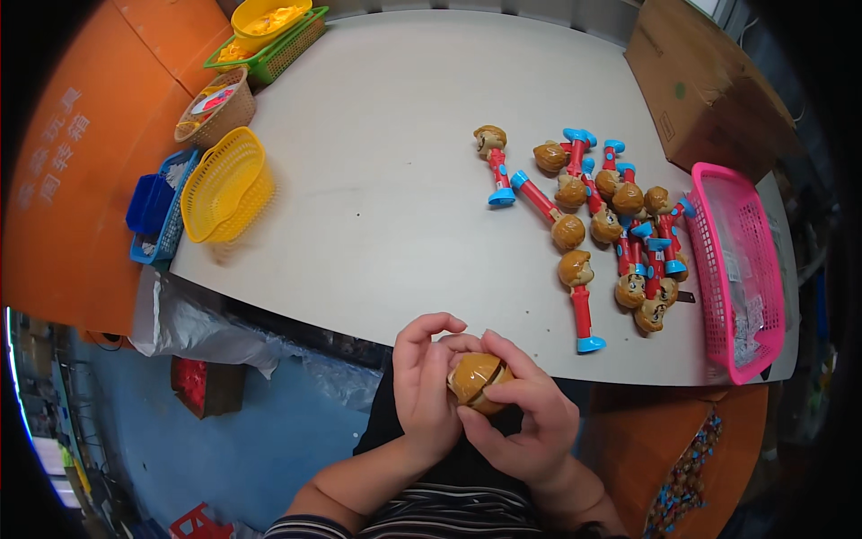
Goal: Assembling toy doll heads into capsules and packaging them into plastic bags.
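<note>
Head view: left hand and right hand gripping a seemingly split toy head; figures crowd the worktop beside a pink basket.

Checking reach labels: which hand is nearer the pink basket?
Right. The right hand is below and left of the pink basket in the picture; the left hand sits farther left, beyond the brown rounded piece.

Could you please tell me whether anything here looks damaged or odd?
Yes: the brown toy head between the left hand and right hand shows a dark gap across it, so its halves do not look fully joined.
</note>
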Demonstrator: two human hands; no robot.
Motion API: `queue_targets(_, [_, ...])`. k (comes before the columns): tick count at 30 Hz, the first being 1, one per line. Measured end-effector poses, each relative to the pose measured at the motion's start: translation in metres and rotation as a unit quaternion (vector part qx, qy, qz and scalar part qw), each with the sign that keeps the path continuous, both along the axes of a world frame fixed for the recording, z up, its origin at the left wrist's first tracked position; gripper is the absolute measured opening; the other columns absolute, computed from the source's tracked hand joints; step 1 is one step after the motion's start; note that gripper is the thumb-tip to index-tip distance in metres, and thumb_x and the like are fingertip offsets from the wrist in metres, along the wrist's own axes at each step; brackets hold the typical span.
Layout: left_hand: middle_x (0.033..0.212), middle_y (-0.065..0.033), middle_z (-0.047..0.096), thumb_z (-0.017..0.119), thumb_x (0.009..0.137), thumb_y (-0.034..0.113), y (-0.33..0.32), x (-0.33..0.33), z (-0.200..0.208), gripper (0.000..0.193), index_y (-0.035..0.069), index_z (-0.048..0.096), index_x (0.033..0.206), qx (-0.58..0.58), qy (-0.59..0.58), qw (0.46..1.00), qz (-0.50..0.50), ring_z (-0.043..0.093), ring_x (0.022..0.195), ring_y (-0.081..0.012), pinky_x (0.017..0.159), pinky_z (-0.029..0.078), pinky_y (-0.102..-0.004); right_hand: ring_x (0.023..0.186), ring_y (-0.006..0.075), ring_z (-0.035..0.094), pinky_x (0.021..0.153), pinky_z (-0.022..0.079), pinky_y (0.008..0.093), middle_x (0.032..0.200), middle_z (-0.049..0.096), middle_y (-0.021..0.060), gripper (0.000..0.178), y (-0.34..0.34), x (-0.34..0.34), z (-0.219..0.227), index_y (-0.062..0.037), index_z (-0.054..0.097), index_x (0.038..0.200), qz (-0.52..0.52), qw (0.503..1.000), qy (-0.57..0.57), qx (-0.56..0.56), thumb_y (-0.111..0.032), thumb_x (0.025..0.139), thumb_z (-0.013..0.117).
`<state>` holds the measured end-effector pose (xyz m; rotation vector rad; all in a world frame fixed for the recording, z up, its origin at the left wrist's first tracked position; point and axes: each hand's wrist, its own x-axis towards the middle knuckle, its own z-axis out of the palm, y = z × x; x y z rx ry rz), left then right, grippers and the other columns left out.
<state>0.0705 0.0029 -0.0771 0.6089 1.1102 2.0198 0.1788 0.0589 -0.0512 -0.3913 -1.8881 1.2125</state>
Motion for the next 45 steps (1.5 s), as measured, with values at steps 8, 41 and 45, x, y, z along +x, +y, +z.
queue_targets(8, [0.119, -0.0158, 0.051, 0.054, 0.097, 0.037, -0.002, -0.015, -0.007, 0.054, -0.004, 0.042, 0.13, 0.022, 0.181, 0.979, -0.086, 0.055, 0.103, -0.021, 0.09, 0.046, -0.0336, 0.121, 0.0381, 0.055, 0.1, 0.046, 0.0398, 0.128, 0.049, 0.0384, 0.042, 0.001, -0.002, -0.01, -0.001, 0.049, 0.11, -0.044, 0.999, -0.01, 0.008, -0.001, 0.076, 0.075])
queue_targets(41, [0.115, -0.0132, 0.056, 0.057, 0.088, 0.0, 0.029, -0.031, 0.009, 0.028, -0.001, 0.059, 0.116, -0.122, 0.352, 0.916, -0.147, 0.061, 0.097, -0.0205, 0.086, 0.05, -0.0306, 0.09, 0.0157, 0.065, 0.08, 0.053, 0.0274, 0.102, 0.066, 0.0094, 0.035, 0.197, 0.31, 0.113, 0.0015, 0.058, 0.118, -0.575, 0.816, -0.014, 0.061, -0.015, 0.089, 0.069])
queue_targets(45, [0.111, -0.0152, 0.059, 0.062, 0.085, 0.003, 0.051, -0.021, 0.012, 0.028, 0.001, 0.061, 0.113, -0.107, 0.458, 0.864, -0.179, 0.062, 0.097, -0.0256, 0.085, 0.05, -0.0326, 0.073, 0.0136, 0.065, 0.064, 0.051, 0.0245, 0.085, 0.066, 0.0089, 0.031, 0.253, 0.318, 0.1, 0.0036, 0.059, 0.107, -0.535, 0.817, -0.21, 0.033, -0.012, 0.083, 0.071])
